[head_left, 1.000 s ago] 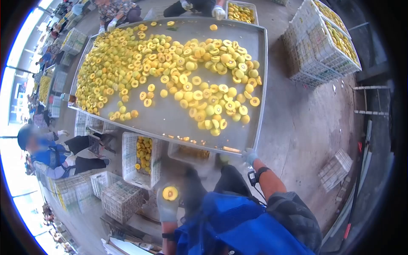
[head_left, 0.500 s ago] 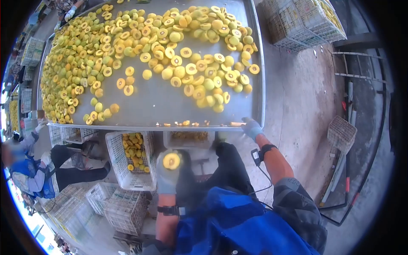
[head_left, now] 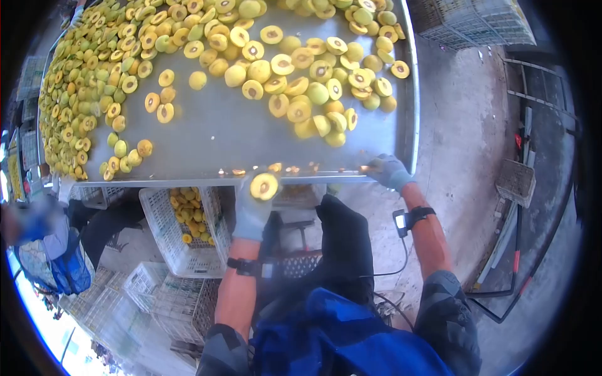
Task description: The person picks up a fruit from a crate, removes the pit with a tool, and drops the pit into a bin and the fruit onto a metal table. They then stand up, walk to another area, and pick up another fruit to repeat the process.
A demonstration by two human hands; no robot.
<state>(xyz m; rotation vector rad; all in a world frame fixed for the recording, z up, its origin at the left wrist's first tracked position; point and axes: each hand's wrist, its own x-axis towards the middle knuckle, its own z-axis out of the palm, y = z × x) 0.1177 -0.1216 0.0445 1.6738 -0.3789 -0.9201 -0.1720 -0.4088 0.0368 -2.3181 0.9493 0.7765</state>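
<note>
A halved yellow fruit (head_left: 264, 187) with a brown centre, cut face up, is in my gloved left hand (head_left: 252, 210), close to the near edge of the metal table (head_left: 219, 147). At the near right corner of the table, my gloved right hand (head_left: 390, 172) is closed around the end of a thin, light-coloured object (head_left: 369, 168) that I cannot make out well. Small fruit scraps (head_left: 274, 167) lie along the near rim between the hands. Many halved fruits (head_left: 300, 109) are spread over the table's far part and left side.
Below the table stands a white crate (head_left: 188, 266) with fruit halves inside. Stacked crates (head_left: 182, 307) are at the lower left, near another person (head_left: 59, 257). More crates (head_left: 473, 24) stand at the upper right, and a basket (head_left: 516, 182) is at the right.
My left hand has moved up to the table's near edge with the fruit half. My right hand remains at the near right corner. The view has shifted, so the table appears larger and higher.
</note>
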